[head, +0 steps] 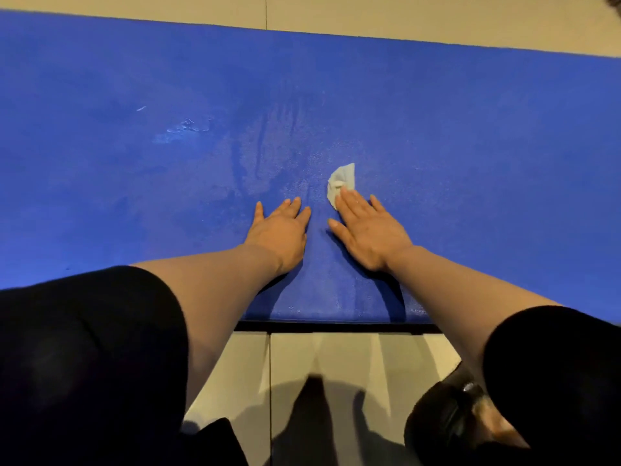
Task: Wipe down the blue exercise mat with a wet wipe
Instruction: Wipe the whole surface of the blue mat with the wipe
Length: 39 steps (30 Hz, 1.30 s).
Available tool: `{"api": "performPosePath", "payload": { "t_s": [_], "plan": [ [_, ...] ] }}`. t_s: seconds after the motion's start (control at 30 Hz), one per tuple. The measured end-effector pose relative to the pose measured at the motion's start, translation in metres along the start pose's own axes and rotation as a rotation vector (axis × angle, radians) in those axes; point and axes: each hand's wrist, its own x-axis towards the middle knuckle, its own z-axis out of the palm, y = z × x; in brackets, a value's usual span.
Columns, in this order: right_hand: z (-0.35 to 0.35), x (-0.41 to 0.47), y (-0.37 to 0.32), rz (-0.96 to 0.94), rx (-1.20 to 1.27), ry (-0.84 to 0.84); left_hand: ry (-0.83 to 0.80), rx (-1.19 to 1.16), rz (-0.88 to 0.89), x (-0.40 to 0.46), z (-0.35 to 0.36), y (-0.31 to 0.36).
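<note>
Mat: the blue exercise mat is lying flat on the tiled floor, stretching across the whole view under both hands.
Right grip: the right hand is lying palm down on the mat, fingers straight and spread, fingertips pressing on the near edge of the wet wipe; nothing is being curled round or pinched.
Wipe: the crumpled white wipe is sitting on the mat just beyond the right fingertips, its far part sticking out past them.
Left grip: the left hand is resting flat on the mat just beside the right hand, fingers straight, holding nothing, apart from the wipe.
Mat surface: damp streaks are showing beyond the left fingertips; a pale scuffed patch is lying further off to the left.
Sleeves: black sleeves are covering both upper arms.
</note>
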Motion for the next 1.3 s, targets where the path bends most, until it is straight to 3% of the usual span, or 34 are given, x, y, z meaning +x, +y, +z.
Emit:
{"api": "performPosePath", "payload": {
  "t_s": [0.13, 0.23, 0.33, 0.53, 0.67, 0.77, 0.97, 1.1, 1.2, 1.3],
  "plan": [
    [0.001, -0.013, -0.006, 0.251, 0.035, -0.005, -0.015, 0.021, 0.000, -0.022, 0.009, -0.001],
    [0.013, -0.020, -0.046, 0.143, 0.116, -0.017, -0.003, -0.005, -0.029, -0.041, 0.020, 0.006],
    [0.016, -0.036, -0.040, 0.032, 0.068, -0.018, -0.027, -0.022, -0.055, -0.060, 0.024, 0.017],
    [0.019, -0.055, -0.026, 0.282, 0.065, -0.018, -0.062, -0.055, -0.071, -0.085, 0.028, 0.021],
    [0.035, -0.064, -0.074, 0.157, 0.102, -0.003, -0.056, -0.057, -0.060, -0.102, 0.037, 0.023],
    [0.037, -0.077, -0.065, 0.080, 0.049, -0.004, -0.058, -0.045, -0.045, -0.113, 0.041, 0.025],
    [0.039, -0.093, -0.057, 0.358, 0.098, 0.041, -0.054, -0.017, -0.006, -0.118, 0.042, 0.016],
    [0.054, -0.106, -0.103, 0.215, 0.124, 0.065, -0.079, -0.013, 0.017, -0.118, 0.042, 0.015],
    [0.051, -0.119, -0.082, 0.135, 0.013, 0.044, -0.103, 0.002, 0.037, -0.116, 0.040, 0.012],
    [0.049, -0.128, -0.056, 0.270, -0.022, 0.017, -0.104, 0.016, 0.055, -0.116, 0.041, 0.010]
  ]
}}
